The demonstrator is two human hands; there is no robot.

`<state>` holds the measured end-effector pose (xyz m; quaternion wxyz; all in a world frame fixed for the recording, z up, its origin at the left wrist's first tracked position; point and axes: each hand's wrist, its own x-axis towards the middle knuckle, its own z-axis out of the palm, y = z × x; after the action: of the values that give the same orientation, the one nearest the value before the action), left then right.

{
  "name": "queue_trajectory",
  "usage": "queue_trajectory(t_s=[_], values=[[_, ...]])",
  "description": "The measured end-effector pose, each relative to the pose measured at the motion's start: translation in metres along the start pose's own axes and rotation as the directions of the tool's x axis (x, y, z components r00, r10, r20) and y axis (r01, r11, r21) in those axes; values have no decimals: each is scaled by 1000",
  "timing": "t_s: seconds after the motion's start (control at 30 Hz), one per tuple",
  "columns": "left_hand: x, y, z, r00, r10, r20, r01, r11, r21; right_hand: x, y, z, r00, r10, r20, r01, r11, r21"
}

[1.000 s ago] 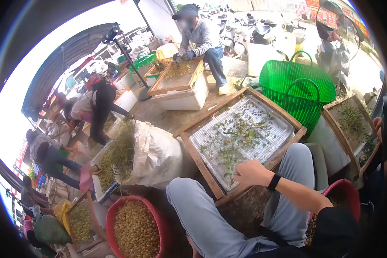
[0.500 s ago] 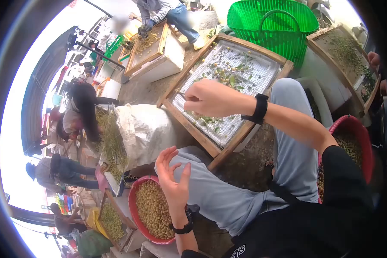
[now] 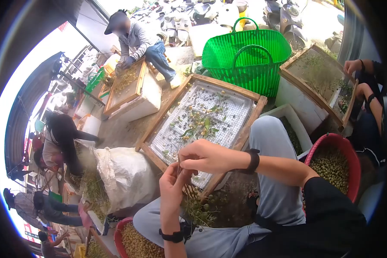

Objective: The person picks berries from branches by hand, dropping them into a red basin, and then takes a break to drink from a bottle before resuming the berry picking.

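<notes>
In front of my lap, my left hand is closed around a bunch of thin stems. The bunch of stems with green berries hangs below the fingers, over my knee. Fingertips pinched, my right hand meets the left one at the top of the bunch and grips a thin stem there. Just beyond both hands is a wooden-framed mesh screen. Leaves, loose berries and dark bits are scattered on its white wire.
A red basket of berries stands at lower left, another red basket at right. A green basket is behind the screen. A white sack lies left. Co-workers sit at a left screen and a right screen.
My left hand, open and bare before, now holds the stem bunch. My right hand has come down from over the screen to meet it. The view has shifted.
</notes>
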<state>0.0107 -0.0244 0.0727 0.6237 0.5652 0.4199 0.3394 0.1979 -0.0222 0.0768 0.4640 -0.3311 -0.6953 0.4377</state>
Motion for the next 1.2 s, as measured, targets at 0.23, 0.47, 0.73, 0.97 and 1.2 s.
queue_trajectory(t_s=[0.23,0.47,0.73,0.97,1.2], values=[[9,-27,-11,994,107,30,-106,993,-54,2,12,-3,1000,-5,20,7,992,-127],[6,-27,-3,972,136,-193,-122,989,81,8,19,6,1000,19,-4,-19,979,-201],[6,-32,-5,919,375,-125,-305,874,378,5,26,6,998,-43,42,53,956,-287],[5,-33,-4,908,380,-176,-295,880,373,3,23,3,994,-18,109,41,976,-213],[4,-31,-1,891,437,-120,-336,815,472,5,35,6,997,-50,66,64,971,-229]])
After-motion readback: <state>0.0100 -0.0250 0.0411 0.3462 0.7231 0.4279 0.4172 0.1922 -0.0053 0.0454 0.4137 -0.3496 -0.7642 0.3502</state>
